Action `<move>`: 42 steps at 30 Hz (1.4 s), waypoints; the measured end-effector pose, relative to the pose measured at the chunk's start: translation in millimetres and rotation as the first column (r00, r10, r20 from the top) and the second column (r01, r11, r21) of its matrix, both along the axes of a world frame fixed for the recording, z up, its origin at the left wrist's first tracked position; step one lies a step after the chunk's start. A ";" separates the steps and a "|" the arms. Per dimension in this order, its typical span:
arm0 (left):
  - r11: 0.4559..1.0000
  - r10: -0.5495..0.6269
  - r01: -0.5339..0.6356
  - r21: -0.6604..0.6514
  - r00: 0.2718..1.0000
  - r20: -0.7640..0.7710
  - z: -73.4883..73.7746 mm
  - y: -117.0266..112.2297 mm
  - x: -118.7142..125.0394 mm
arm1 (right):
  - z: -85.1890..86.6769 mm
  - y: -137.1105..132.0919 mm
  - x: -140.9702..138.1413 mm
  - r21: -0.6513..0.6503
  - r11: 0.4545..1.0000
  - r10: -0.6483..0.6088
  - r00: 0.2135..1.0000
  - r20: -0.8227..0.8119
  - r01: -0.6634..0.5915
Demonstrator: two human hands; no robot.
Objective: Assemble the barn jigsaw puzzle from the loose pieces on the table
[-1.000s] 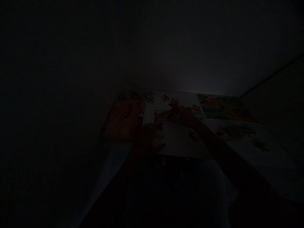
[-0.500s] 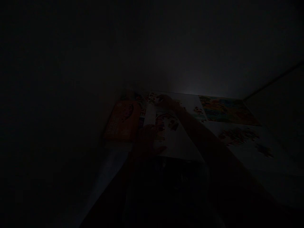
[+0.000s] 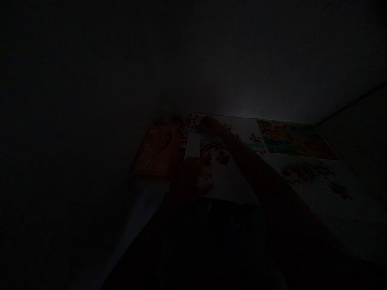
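Observation:
The view is very dark. My left hand (image 3: 189,177) lies on the left edge of a white board (image 3: 232,181), thumb spread to the right. Beside it is a partly assembled jigsaw puzzle (image 3: 207,155) with a building-like shape. Loose puzzle pieces (image 3: 223,157) lie just right of that section. My right hand (image 3: 211,125) is over the board's far left corner, fingers bent down and together among small puzzle pieces (image 3: 195,121). What its fingertips hold, if anything, is hidden.
An orange box (image 3: 157,151) lies left of the board. At the far right is a colourful picture sheet (image 3: 294,139). A heap of puzzle pieces (image 3: 306,172) and a smaller dark cluster (image 3: 341,190) lie nearer. A pale wall (image 3: 242,80) rises behind.
My right hand stays at the far left corner, its fingers bent slightly more downward. My left hand keeps its place on the board. The whole view has shifted slightly.

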State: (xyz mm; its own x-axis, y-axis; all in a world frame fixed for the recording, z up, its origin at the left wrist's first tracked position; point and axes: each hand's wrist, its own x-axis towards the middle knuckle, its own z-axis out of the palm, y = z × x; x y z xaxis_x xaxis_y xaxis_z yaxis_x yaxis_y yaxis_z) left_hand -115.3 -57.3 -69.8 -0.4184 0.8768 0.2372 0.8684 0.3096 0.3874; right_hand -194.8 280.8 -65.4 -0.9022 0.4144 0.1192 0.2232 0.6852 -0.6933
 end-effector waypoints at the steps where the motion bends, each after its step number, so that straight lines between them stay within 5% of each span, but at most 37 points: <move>1: 1.000 0.000 0.000 0.002 1.000 0.001 -0.8 0.4 -0.5 | 1.5 -2.1 5.9 -0.037 0.999 0.010 0.999 -0.038 -0.011; 5: 1.000 0.017 -0.017 0.006 0.999 -0.028 0.2 2.0 -1.2 | 7.2 -10.6 50.4 -0.188 0.982 -0.011 0.987 -0.163 -0.021; 10: 0.999 0.032 -0.032 -0.005 0.998 -0.048 4.9 3.9 -0.2 | 3.0 -34.9 157.8 -0.295 0.952 -0.141 0.970 -0.196 0.079; 14: 1.000 0.026 -0.027 -0.011 0.998 -0.055 2.9 5.4 -2.5 | -4.5 -71.0 249.0 -0.285 0.933 -0.288 0.931 -0.223 0.220; 18: 0.999 0.022 -0.024 -0.024 0.997 -0.070 -0.2 7.2 -4.8 | -13.3 -96.3 304.2 -0.220 0.896 -0.420 0.896 -0.144 0.385; 24: 0.996 0.048 -0.055 -0.069 0.995 -0.090 2.1 9.6 -4.5 | -26.3 -100.8 328.5 0.030 0.887 -0.459 0.886 -0.073 0.462; 32: 0.994 0.057 -0.068 -0.083 0.991 -0.123 8.8 10.2 -0.8 | -25.8 -99.0 347.3 0.368 0.888 -0.301 0.953 0.016 0.275; 37: 0.991 0.049 -0.067 -0.115 0.987 -0.153 6.1 11.0 -3.0 | -20.7 -96.6 335.0 0.438 0.888 -0.193 0.978 0.078 0.140; 42: 0.992 0.018 -0.038 -0.122 0.988 -0.156 7.5 9.8 -3.7 | -20.4 -97.4 318.3 0.446 0.875 -0.226 0.974 0.031 0.189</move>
